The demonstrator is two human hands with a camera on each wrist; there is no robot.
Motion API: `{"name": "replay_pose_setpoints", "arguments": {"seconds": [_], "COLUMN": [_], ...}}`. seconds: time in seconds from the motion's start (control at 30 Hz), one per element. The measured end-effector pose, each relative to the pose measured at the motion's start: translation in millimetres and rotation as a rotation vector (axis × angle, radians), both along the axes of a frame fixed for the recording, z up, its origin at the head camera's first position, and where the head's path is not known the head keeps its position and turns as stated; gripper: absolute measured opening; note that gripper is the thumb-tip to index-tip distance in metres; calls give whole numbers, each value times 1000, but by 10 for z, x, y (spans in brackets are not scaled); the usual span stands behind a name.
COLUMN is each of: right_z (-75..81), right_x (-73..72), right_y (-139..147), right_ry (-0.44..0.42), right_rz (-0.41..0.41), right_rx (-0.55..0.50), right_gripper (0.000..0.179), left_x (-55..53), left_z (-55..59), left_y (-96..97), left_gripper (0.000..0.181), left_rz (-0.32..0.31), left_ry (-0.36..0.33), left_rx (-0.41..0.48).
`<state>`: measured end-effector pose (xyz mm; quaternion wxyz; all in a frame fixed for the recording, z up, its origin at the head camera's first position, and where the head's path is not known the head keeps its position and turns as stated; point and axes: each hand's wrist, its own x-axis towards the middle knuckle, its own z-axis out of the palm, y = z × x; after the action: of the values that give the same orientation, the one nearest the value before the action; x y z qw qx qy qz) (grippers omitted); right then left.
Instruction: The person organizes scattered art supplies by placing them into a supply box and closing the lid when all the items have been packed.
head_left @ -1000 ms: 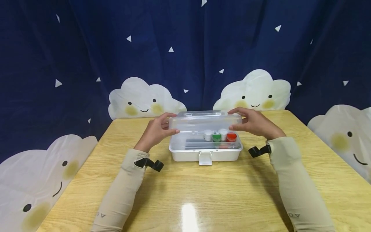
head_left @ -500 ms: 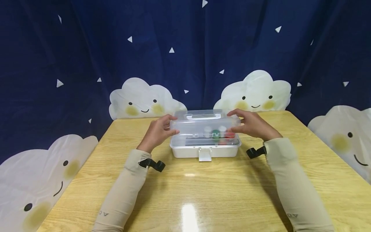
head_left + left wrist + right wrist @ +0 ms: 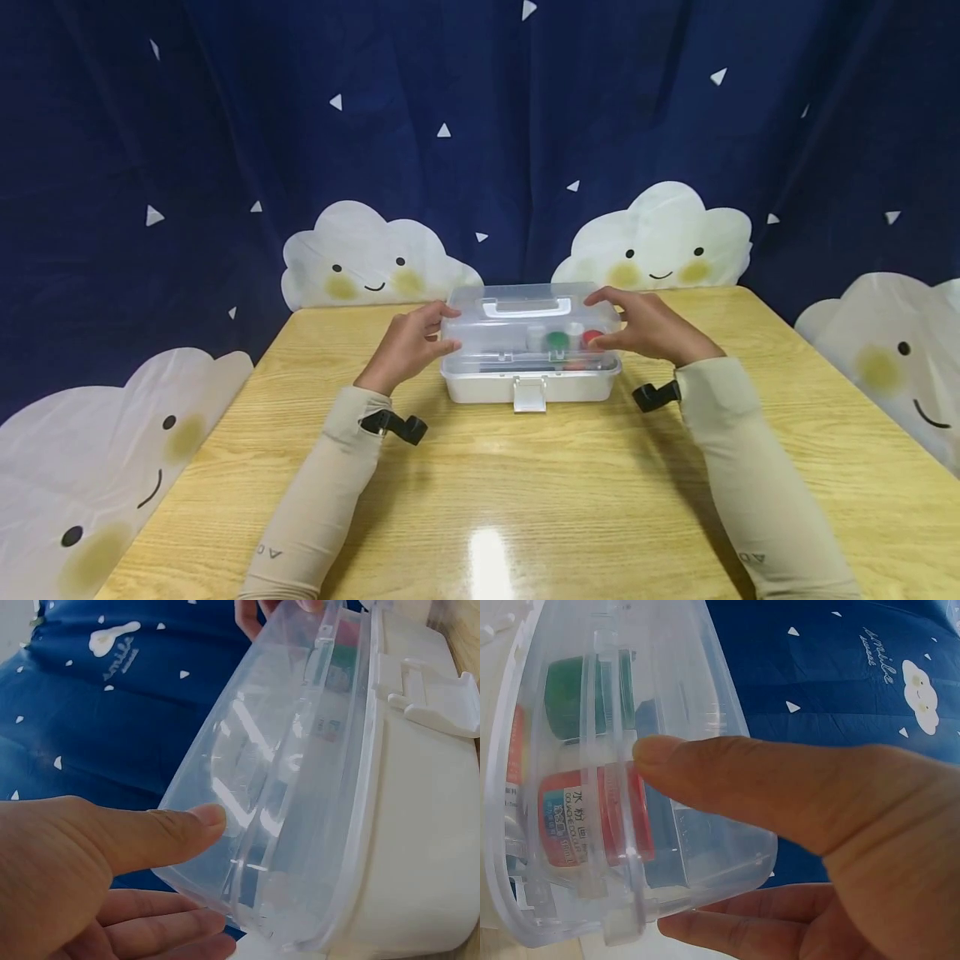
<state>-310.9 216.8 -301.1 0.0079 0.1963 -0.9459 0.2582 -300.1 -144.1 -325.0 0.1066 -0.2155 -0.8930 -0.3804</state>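
A white plastic storage box [image 3: 483, 389] stands on the table, with its clear hinged lid [image 3: 487, 335] tilted low over it. In the left wrist view a gap shows between the lid's front edge and the box rim. My left hand [image 3: 405, 348] holds the lid's left end, thumb [image 3: 202, 821] on the front face and fingers at the end. My right hand [image 3: 652, 327] holds the right end the same way. The front latch [image 3: 530, 395] hangs down unfastened. Through the lid show a green paint jar [image 3: 577, 697] and a red gouache jar [image 3: 562, 817].
The wooden table [image 3: 517, 483] extends in front of and beside the box. Behind it hangs a dark blue curtain [image 3: 510, 100] with white triangles and smiling clouds. A white handle [image 3: 527, 309] is on the lid's top.
Both hands have brought the lid forward and down, so its handle now faces up toward the head camera. The front gap has narrowed, and the box sits slightly farther back.
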Motion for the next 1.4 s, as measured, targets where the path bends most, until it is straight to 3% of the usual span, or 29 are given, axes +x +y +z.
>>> {"name": "replay_pose_setpoints", "arguments": {"seconds": [0.6,1.17,1.4], "right_z": [15,15,2], "right_x": [36,40,35], "right_y": [4,-4,0], "right_ry": [-24,-49,-20], "right_rz": [18,37,59], "right_rx": [16,19,26], "right_gripper": [60,53,50], "left_x": [-11,19,27], "left_z": [9,14,17], "left_y": [-39,-76,-73], "left_gripper": [36,35,33], "left_rz": [-38,-27,-29], "left_ry": [-38,-60,-81], "left_rx": [-20,-68,-72]}}
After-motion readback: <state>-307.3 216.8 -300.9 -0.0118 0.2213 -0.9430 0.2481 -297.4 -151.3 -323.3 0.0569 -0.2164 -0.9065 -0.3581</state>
